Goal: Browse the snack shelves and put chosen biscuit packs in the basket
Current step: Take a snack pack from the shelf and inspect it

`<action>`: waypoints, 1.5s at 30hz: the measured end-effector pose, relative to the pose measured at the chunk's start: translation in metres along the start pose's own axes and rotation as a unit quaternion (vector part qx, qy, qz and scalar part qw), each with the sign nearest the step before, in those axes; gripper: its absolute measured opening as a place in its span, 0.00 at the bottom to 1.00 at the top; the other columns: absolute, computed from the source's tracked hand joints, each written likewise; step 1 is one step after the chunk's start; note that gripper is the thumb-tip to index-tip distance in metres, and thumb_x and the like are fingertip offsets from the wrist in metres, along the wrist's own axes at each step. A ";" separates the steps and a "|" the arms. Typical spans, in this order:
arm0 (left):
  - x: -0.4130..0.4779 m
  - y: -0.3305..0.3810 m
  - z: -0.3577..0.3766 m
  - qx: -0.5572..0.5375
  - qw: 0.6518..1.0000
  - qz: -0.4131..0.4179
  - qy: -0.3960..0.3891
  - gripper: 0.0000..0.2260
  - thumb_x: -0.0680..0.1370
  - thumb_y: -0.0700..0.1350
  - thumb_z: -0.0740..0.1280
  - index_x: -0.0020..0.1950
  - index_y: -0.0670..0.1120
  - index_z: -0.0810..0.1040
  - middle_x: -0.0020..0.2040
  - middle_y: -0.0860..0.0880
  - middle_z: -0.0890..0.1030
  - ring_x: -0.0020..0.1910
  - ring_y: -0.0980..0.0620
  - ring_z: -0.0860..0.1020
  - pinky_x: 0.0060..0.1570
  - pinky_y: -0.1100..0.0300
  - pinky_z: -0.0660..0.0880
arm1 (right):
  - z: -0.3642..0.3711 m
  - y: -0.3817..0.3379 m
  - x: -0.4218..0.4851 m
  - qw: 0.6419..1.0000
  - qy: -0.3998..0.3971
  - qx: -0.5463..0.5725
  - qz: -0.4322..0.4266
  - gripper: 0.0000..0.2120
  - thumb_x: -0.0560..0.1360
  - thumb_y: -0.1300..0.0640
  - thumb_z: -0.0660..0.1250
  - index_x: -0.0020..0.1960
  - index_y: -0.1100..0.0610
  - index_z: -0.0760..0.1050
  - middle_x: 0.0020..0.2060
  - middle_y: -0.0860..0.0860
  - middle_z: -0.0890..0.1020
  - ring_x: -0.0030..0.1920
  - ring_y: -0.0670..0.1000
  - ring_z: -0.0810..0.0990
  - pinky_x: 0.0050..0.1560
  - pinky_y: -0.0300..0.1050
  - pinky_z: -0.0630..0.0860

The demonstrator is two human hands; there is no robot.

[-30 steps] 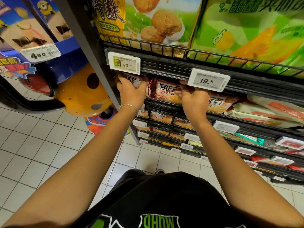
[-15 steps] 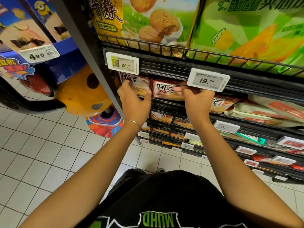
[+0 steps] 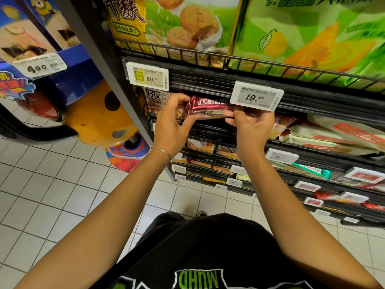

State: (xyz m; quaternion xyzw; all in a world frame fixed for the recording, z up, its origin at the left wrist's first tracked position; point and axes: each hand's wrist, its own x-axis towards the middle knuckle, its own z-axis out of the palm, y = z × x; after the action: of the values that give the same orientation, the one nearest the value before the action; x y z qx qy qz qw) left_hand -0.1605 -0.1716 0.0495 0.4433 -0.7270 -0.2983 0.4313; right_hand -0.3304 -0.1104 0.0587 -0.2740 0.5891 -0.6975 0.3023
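Two hands on one biscuit pack: the left hand (image 3: 173,124) curls thumb and fingers round its left end, and the right hand (image 3: 250,126) pinches its right end. The dark red biscuit pack (image 3: 208,107) lies level between them at the front edge of the second shelf, off the shelf floor, with its right end tucked under a price tag. One thin metal bracelet (image 3: 162,152) sits on the left wrist. One more pack (image 3: 154,101) of the same brand stands on that shelf, just behind the left hand. Two electronic price tags are clipped to the rail above: one reading 20.20 (image 3: 148,76) and one reading 19.99 (image 3: 257,98). Two big bags sit on the top shelf behind a wire rail, a yellow-and-green biscuit bag (image 3: 166,24) and a green bag (image 3: 312,38). To the right, cream packs with red stripes (image 3: 343,132) are stacked; their count is unclear. The lower shelves hold small packs and many small tags, too blurred to count. One paper tag reading 4.90 (image 3: 39,66) is at far left, above one yellow spotted figure (image 3: 98,115). The white tiled floor (image 3: 52,195) is below, and one black shirt with green lettering (image 3: 208,257) is at the bottom.
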 end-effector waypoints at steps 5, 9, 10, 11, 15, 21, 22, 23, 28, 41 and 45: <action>-0.011 0.003 -0.004 -0.050 0.997 -0.017 0.058 0.14 0.81 0.43 0.71 0.64 0.42 0.74 0.55 0.61 0.79 0.56 0.57 0.81 0.53 0.64 0.78 | -0.014 0.010 -0.005 0.998 0.070 0.005 0.002 0.17 0.78 0.72 0.65 0.56 0.51 0.69 0.50 0.40 0.83 0.44 0.43 0.86 0.41 0.43 0.83; -0.019 0.001 -0.006 -0.125 0.985 -0.103 0.065 0.09 0.82 0.41 0.68 0.61 0.40 0.76 0.53 0.50 0.82 0.54 0.55 0.82 0.54 0.60 0.80 | -0.019 0.012 -0.002 0.998 0.054 -0.030 0.003 0.13 0.78 0.70 0.64 0.52 0.52 0.70 0.33 0.33 0.80 0.35 0.36 0.76 0.41 0.35 0.76; -0.021 0.002 -0.005 -0.150 0.978 -0.129 0.067 0.09 0.83 0.40 0.68 0.61 0.39 0.76 0.55 0.47 0.83 0.55 0.53 0.83 0.55 0.58 0.81 | -0.017 0.010 -0.003 0.998 0.053 -0.027 0.002 0.12 0.77 0.67 0.65 0.52 0.51 0.71 0.35 0.33 0.81 0.35 0.35 0.77 0.41 0.33 0.76; -0.024 0.002 -0.004 -0.175 0.970 -0.156 0.068 0.09 0.83 0.39 0.67 0.62 0.39 0.76 0.56 0.45 0.84 0.57 0.51 0.83 0.56 0.56 0.81 | -0.016 0.008 -0.005 0.998 0.053 -0.019 0.000 0.10 0.78 0.64 0.65 0.53 0.50 0.71 0.41 0.34 0.82 0.39 0.35 0.78 0.44 0.34 0.78; -0.038 -0.001 -0.002 -0.244 0.937 -0.244 0.061 0.05 0.83 0.40 0.67 0.58 0.43 0.78 0.55 0.47 0.86 0.56 0.50 0.85 0.55 0.52 0.83 | -0.014 0.013 -0.018 1.000 -0.008 -0.015 0.019 0.04 0.85 0.56 0.60 0.59 0.52 0.72 0.60 0.54 0.81 0.54 0.49 0.84 0.49 0.45 0.83; -0.058 -0.001 -0.011 -0.223 0.927 -0.298 0.037 0.10 0.85 0.45 0.65 0.61 0.40 0.78 0.54 0.43 0.86 0.55 0.44 0.85 0.54 0.49 0.83 | -0.021 0.033 -0.041 0.987 -0.103 -0.121 0.011 0.05 0.83 0.61 0.65 0.54 0.56 0.80 0.46 0.45 0.82 0.46 0.43 0.81 0.49 0.41 0.78; -0.061 -0.002 -0.012 -0.215 0.927 -0.306 0.035 0.11 0.85 0.46 0.65 0.61 0.39 0.78 0.56 0.40 0.85 0.56 0.42 0.84 0.57 0.44 0.82 | -0.022 0.036 -0.044 0.987 -0.098 -0.124 0.013 0.05 0.83 0.62 0.66 0.53 0.55 0.80 0.44 0.43 0.82 0.44 0.39 0.80 0.47 0.37 0.76; -0.065 -0.002 -0.013 -0.210 0.924 -0.318 0.032 0.12 0.85 0.47 0.64 0.62 0.39 0.78 0.57 0.39 0.85 0.57 0.41 0.84 0.59 0.42 0.81 | -0.024 0.038 -0.046 0.987 -0.090 -0.129 0.015 0.06 0.83 0.63 0.66 0.51 0.54 0.80 0.42 0.42 0.81 0.41 0.37 0.79 0.45 0.34 0.75; -0.083 -0.006 -0.021 -0.208 0.906 -0.368 0.015 0.19 0.87 0.52 0.56 0.63 0.39 0.77 0.58 0.41 0.84 0.59 0.44 0.83 0.62 0.40 0.79 | -0.033 0.050 -0.064 0.982 -0.098 -0.155 0.043 0.12 0.82 0.66 0.65 0.45 0.52 0.78 0.35 0.39 0.81 0.35 0.39 0.78 0.38 0.36 0.74; -0.114 -0.026 -0.084 -0.071 0.981 -0.179 0.017 0.14 0.86 0.44 0.58 0.49 0.37 0.78 0.45 0.40 0.82 0.47 0.40 0.81 0.47 0.38 0.78 | -0.013 0.019 -0.123 0.965 -0.146 -0.219 0.021 0.07 0.84 0.57 0.61 0.48 0.53 0.74 0.42 0.51 0.75 0.43 0.52 0.73 0.45 0.57 0.72; -0.125 -0.022 -0.104 -0.120 0.982 -0.143 -0.007 0.05 0.85 0.41 0.59 0.57 0.47 0.75 0.52 0.43 0.83 0.53 0.45 0.82 0.52 0.41 0.81 | -0.008 0.006 -0.143 0.955 -0.140 -0.260 -0.033 0.10 0.86 0.59 0.58 0.48 0.61 0.71 0.43 0.53 0.75 0.43 0.54 0.75 0.44 0.56 0.74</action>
State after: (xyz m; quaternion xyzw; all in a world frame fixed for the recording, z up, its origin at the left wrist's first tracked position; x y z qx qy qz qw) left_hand -0.0297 -0.0732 0.0329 0.4854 -0.6179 -0.4455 0.4292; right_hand -0.2402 0.0009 0.0480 -0.4573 0.6923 -0.4847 0.2768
